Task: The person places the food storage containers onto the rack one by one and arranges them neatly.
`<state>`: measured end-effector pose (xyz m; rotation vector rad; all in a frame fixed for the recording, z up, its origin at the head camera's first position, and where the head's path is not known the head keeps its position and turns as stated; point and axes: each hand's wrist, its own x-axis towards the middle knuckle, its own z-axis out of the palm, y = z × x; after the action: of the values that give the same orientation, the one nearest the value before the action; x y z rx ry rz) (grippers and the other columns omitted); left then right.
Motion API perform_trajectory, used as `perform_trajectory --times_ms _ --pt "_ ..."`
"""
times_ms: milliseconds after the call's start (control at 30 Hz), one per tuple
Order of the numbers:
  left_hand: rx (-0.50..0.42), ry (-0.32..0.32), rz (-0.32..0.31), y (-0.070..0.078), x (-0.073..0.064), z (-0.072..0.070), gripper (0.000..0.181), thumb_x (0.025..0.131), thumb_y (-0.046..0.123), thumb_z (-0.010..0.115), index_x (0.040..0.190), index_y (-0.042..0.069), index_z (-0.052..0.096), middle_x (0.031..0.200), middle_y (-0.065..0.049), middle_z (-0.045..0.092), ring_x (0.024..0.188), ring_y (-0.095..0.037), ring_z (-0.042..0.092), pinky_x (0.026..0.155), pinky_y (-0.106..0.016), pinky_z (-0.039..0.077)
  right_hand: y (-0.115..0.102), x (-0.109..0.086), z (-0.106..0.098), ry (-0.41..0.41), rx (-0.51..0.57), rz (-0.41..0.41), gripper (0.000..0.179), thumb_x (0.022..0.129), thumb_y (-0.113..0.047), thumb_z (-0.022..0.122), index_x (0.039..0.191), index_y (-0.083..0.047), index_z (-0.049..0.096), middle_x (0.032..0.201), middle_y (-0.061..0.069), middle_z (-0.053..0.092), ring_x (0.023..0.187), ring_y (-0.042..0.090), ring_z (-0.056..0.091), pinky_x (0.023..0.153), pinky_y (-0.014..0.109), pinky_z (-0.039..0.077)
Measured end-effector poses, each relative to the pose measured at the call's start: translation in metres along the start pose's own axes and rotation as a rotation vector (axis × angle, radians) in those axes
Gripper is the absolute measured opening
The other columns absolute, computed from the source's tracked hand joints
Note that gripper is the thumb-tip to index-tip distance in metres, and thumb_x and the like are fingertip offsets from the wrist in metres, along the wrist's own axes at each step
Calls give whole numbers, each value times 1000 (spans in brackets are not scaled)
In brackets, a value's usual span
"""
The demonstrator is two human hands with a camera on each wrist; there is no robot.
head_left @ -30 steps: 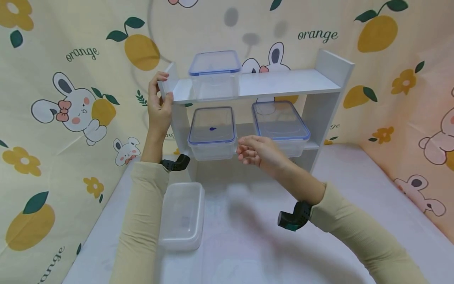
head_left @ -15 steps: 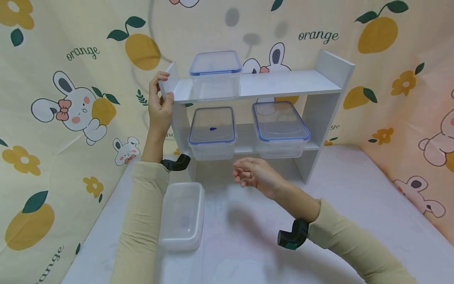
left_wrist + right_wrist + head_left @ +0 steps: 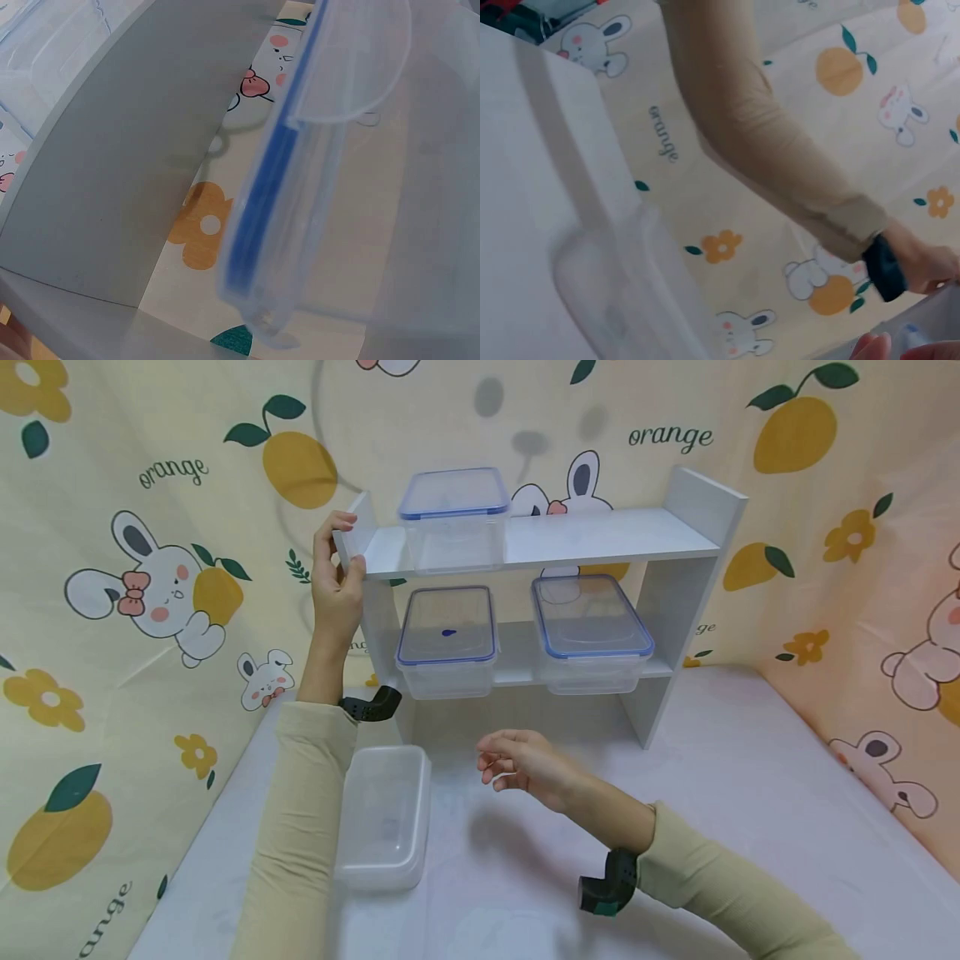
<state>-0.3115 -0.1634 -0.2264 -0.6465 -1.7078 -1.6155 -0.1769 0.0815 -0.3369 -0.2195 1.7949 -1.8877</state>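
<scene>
My left hand (image 3: 337,581) grips the left side panel (image 3: 360,531) of a white two-tier shelf (image 3: 600,535), thumb in front and fingers round its edge. My right hand (image 3: 528,768) hangs over the table below the shelf, fingers loosely curled with nothing in them. On the top board stands a clear food container (image 3: 455,539) with a blue-rimmed lid. Two more blue-rimmed food containers, a left one (image 3: 447,643) and a right one (image 3: 592,639), sit on the middle board, their fronts jutting past its edge. A blue-rimmed container (image 3: 262,202) looms close in the left wrist view.
A translucent plastic container (image 3: 384,818) without a blue rim lies on the white table (image 3: 720,827), beside my left forearm and left of my right hand. Printed cloth (image 3: 172,693) hangs behind and at both sides.
My right hand has moved down and slightly left, away from the middle board's containers to over the table. My left hand keeps its grip on the side panel, and the containers have not moved.
</scene>
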Motion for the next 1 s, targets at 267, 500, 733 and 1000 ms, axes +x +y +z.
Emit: perform_trajectory --times_ms 267,500,733,1000 --pt "-5 1 0 0 0 2 36 90 -6 40 118 15 46 130 16 45 122 -26 37 98 -32 38 25 8 8 -14 27 52 15 97 -17 50 95 -6 60 75 -3 61 69 8 61 64 17 50" --pt "-7 3 1 -1 0 2 36 90 -6 39 117 16 46 130 16 45 121 -19 39 99 -33 38 43 12 18 -17 81 85 9 93 -15 53 89 -9 59 72 -4 61 65 5 61 62 16 50" --pt "-21 7 -9 0 -1 2 36 88 -7 39 119 11 45 131 13 45 118 -11 39 99 -33 37 75 19 35 -8 138 181 17 89 -15 55 100 -2 59 75 -4 62 65 4 60 63 15 50" --pt "-17 5 2 1 0 2 36 88 -7 39 118 14 45 130 14 44 118 -10 39 97 -33 38 90 26 48 25 169 210 32 90 -17 56 113 4 55 81 -1 61 70 6 62 66 16 51"
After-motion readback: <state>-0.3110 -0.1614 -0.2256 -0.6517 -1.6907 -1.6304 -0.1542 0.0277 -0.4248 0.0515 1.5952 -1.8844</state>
